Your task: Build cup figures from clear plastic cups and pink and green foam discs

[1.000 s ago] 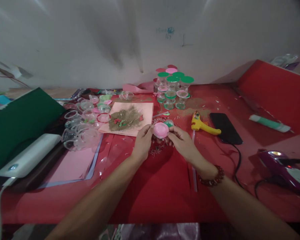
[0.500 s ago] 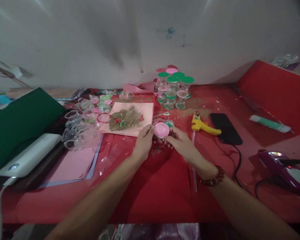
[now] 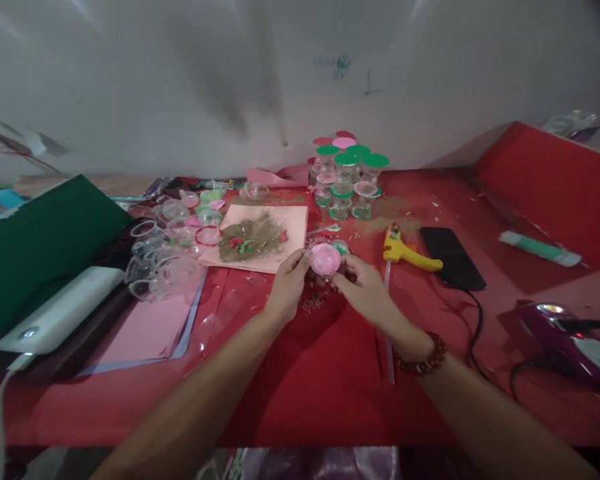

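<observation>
A small clear plastic cup with a pink round base (image 3: 325, 259) is held up between both hands over the red table. My left hand (image 3: 290, 277) pinches its left rim between thumb and fingers. On the opposite side, my right hand (image 3: 361, 283) grips the rim, its fingertips partly hidden behind the cup. Just beyond lies another small cup with a green disc (image 3: 339, 247), partly covered by the held one. Paper scraps (image 3: 313, 303) are scattered beneath the hands.
Stacked cups with green and pink discs (image 3: 347, 175) stand at the back. Loose clear cups (image 3: 163, 267) pile up left, beside a sand-covered pink sheet (image 3: 293, 223). A yellow glue gun (image 3: 405, 252), black phone (image 3: 453, 257) and purple corded device (image 3: 565, 337) lie right. A white power bank (image 3: 60, 310) sits left.
The held cup has tilted slightly, and its pink face catches the light differently. Both hands keep their grip and have barely shifted.
</observation>
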Action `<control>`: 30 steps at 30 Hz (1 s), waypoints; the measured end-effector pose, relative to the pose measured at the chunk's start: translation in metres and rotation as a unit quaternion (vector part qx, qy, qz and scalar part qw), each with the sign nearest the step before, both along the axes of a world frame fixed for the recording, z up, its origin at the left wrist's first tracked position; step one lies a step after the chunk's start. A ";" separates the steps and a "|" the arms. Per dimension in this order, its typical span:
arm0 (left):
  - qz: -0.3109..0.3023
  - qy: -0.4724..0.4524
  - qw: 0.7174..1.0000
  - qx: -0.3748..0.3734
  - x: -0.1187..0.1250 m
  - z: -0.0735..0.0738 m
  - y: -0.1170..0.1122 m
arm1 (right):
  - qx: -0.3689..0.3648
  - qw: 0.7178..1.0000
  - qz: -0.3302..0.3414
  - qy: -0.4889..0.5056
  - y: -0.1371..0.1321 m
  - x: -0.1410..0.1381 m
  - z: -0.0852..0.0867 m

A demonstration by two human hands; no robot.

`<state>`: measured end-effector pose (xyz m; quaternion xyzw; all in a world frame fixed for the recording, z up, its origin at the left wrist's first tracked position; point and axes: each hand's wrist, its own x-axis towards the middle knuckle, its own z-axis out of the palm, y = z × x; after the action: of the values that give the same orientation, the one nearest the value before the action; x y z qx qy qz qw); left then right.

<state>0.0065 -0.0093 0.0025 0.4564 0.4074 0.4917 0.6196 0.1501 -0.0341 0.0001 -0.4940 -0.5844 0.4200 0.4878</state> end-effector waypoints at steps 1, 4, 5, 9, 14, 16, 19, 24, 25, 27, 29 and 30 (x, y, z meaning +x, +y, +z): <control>0.001 0.000 1.000 -0.001 0.000 0.000 0.000 | 0.001 1.000 -0.002 -0.006 0.000 0.000 0.000; 0.000 0.001 1.000 0.003 0.000 0.000 0.000 | 0.001 1.000 -0.006 -0.019 0.000 0.001 -0.001; 0.000 0.002 1.000 0.005 0.000 -0.001 0.000 | 0.000 1.000 -0.006 -0.021 0.001 0.001 -0.002; 0.011 0.008 1.000 0.006 -0.001 -0.003 0.000 | -0.008 1.000 0.001 -0.030 0.003 0.001 -0.005; 0.018 0.014 1.000 0.000 -0.001 -0.005 0.001 | -0.016 0.999 0.007 -0.038 0.003 0.001 -0.009; 0.021 0.018 1.000 0.000 -0.001 -0.005 0.001 | -0.018 0.999 0.008 -0.034 0.003 0.001 -0.009; 0.026 0.026 0.999 0.007 -0.001 -0.005 0.001 | -0.018 0.999 0.008 -0.029 0.003 0.001 -0.008; 0.040 0.038 0.998 0.032 -0.001 -0.004 0.002 | -0.023 0.999 0.019 0.012 0.001 -0.001 -0.002; 0.040 0.040 0.998 0.033 -0.001 -0.004 0.002 | -0.025 0.999 0.021 0.017 0.000 -0.001 0.000; 0.040 0.043 0.998 0.035 -0.001 -0.004 0.002 | -0.026 0.999 0.021 0.020 -0.001 -0.001 0.004; 0.038 0.045 0.998 0.036 -0.001 -0.004 0.002 | -0.025 1.000 0.011 0.015 -0.002 -0.001 0.005; 0.036 0.044 0.998 0.037 -0.001 -0.003 0.002 | -0.025 1.000 0.005 0.010 -0.003 -0.001 0.005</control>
<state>0.0053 -0.0076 -0.0008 0.4851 0.4321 0.5081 0.5655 0.1493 -0.0367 0.0055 -0.4993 -0.5710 0.4417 0.4791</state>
